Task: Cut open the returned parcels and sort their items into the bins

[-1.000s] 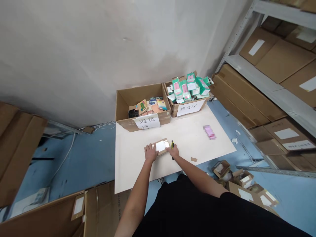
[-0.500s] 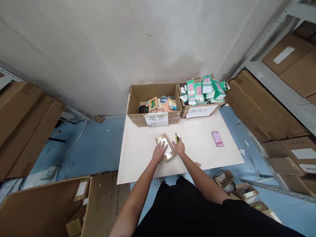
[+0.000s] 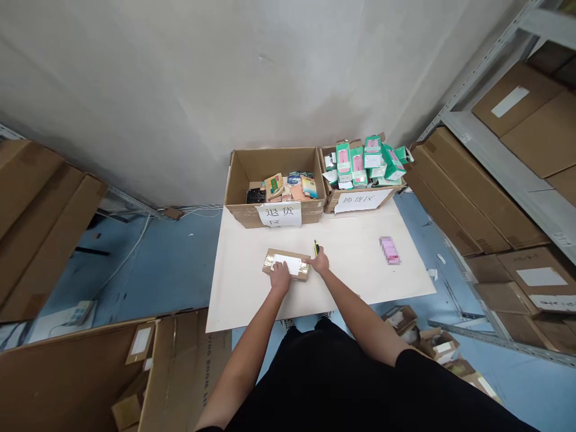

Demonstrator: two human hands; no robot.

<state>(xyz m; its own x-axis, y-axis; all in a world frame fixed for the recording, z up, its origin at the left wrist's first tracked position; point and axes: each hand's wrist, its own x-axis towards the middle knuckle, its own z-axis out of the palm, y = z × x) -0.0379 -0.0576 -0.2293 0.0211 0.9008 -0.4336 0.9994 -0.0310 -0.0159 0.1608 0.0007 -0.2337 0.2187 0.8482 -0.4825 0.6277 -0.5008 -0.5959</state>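
Note:
A small brown cardboard box (image 3: 266, 264) with a white label and shiny tape lies on the white table, its long side running roughly left to right. My left hand (image 3: 279, 279) grips its near edge, fingers over the label. At the box's right end, my right hand (image 3: 320, 262) is closed around a slim yellow-and-black box cutter (image 3: 317, 246), which points away from me. The thumb side of that hand touches the box's corner. Whether the blade is out is too small to tell.
Behind stand an open carton (image 3: 249, 216) of mixed small packs and a carton (image 3: 330, 201) heaped with green-and-pink boxes, both with handwritten signs. A blurred pink item (image 3: 389, 251) lies at the table's right. Shelves (image 3: 495, 138) flank the right; a large open carton (image 3: 180, 360) stands lower left.
The cardboard box has turned from slanting to nearly crosswise and shifted left. My left hand has moved from flat on its top to its near edge; my right hand has come to its right end.

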